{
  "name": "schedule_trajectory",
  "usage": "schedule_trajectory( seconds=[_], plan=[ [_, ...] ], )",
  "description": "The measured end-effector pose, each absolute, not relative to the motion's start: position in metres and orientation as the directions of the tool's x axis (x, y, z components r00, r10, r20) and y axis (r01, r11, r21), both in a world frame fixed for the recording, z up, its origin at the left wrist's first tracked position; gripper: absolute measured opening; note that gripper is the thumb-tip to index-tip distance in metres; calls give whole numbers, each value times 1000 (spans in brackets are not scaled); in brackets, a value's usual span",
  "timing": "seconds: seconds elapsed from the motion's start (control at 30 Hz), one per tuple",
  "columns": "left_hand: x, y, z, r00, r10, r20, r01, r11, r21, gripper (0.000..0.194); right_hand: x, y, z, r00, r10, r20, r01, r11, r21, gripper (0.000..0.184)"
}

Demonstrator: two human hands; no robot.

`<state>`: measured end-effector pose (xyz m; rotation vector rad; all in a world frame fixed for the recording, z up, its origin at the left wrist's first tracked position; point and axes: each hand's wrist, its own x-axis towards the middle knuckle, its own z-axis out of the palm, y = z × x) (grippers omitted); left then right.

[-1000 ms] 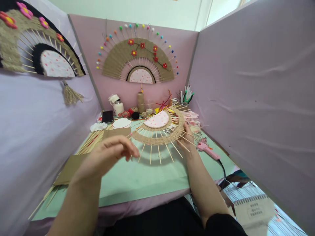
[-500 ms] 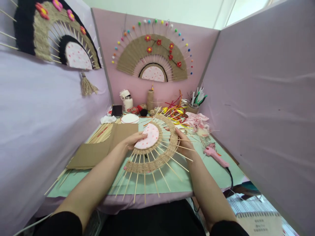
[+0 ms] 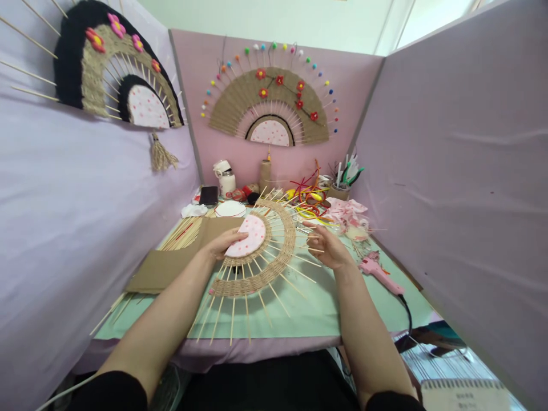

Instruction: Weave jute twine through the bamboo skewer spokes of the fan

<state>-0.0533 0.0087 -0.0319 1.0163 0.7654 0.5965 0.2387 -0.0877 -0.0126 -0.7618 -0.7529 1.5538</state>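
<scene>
A woven fan frame (image 3: 252, 282) of thin sticks and tan twine bands is held tilted above the table. At its centre is a white half-circle (image 3: 249, 237) with pink dots. My left hand (image 3: 225, 242) grips that half-circle, thumb on top and the other fingers hidden behind. My right hand (image 3: 327, 245) is just off the fan's right edge, near the stick tips. Its index finger is stretched out and the others are curled; whatever they hold is too small to make out.
Brown cardboard (image 3: 162, 268) and a bundle of thin sticks (image 3: 182, 231) lie left. A pink glue gun (image 3: 381, 274) rests right, near dotted cloth (image 3: 346, 211). Behind are colourful pipe cleaners (image 3: 314, 197), a twine roll (image 3: 265, 176) and a bottle (image 3: 226, 181). Finished fans (image 3: 226, 108) hang on the partitions.
My right hand has come off the outer woven band and moved right. The fan has shifted slightly left in my left hand. The camera view has tilted a little.
</scene>
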Motion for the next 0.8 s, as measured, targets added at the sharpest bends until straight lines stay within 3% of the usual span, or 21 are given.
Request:
schedule_trajectory(
  seconds=[0.2, 0.37, 0.63, 0.8],
  plan=[
    [-53, 7, -27, 563, 781, -272, -101, 392, 915, 44, 242, -84, -14, 70, 997, -24, -636, 26, -771, 29],
    [-53, 10, -29, 529, 815, -236, -138, 357, 924, 40, 245, -79, -18, 171, 983, 71, -594, 161, -789, 30],
    [-52, 9, -32, 560, 796, -229, -118, 351, 929, 33, 239, -75, -23, 351, 873, 340, -327, 454, -829, 30],
    [-53, 9, -33, 565, 793, -227, -119, 351, 929, 33, 241, -73, -28, 429, 811, 399, -129, 492, -861, 34]
  ],
)
